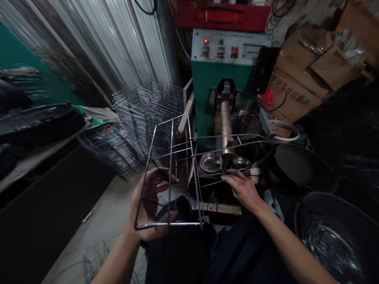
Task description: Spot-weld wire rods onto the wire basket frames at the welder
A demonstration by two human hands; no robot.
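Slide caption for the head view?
Left hand and right hand hold a wire basket frame before a green welding machine.

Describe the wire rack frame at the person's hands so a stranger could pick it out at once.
Start at the green spot-welding machine with its control panel. In front of it, between the person's left hand and right hand, is a single wire rack frame. Unlike the wire racks stacked left of the machine, it is up at the hands, apart from the pile.

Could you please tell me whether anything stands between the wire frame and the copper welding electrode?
Nothing visible does: the wire frame overlaps the copper electrode in this view, though the gap between them cannot be judged.
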